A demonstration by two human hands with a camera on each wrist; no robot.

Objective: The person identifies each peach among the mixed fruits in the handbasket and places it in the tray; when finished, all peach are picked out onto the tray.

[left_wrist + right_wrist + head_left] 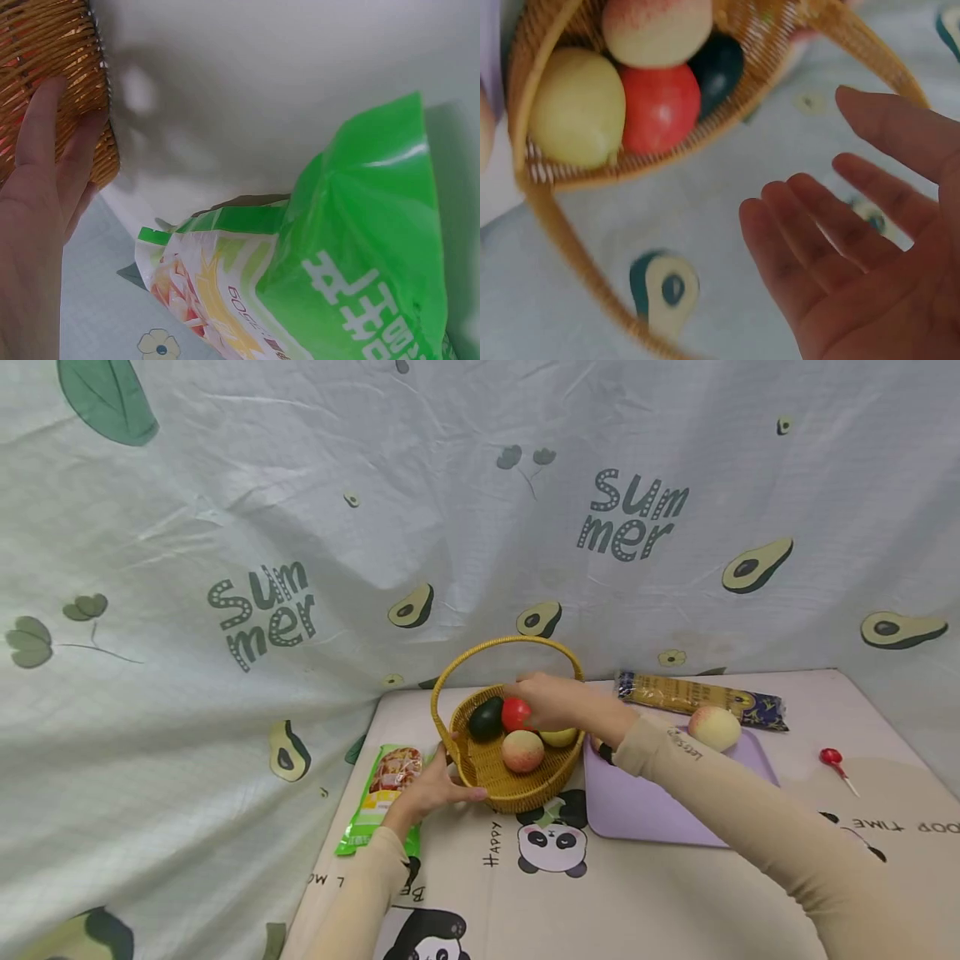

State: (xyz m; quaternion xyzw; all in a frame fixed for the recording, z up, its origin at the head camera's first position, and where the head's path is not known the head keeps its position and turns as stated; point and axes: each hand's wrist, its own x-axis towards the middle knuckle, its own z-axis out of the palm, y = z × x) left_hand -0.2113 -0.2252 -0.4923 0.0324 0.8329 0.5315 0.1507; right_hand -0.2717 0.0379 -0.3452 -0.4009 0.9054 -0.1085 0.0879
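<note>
A wicker basket with a tall hoop handle holds a dark avocado, a red round fruit, a peach and a yellow-green fruit. My left hand rests against the basket's left side, thumb spread along the front and fingers touching the weave, as the left wrist view shows. Over the basket's back right part reaches my right hand, partly covering the fruit in the head view. The right wrist view shows it with an empty palm, fingers loosely extended and thumb apart.
A green food packet lies left of the basket. To the right, a purple tray bears another peach, partly hidden by the right sleeve. Behind it lies a long gold-and-blue packet; a red lollipop is farther right. A printed curtain hangs behind.
</note>
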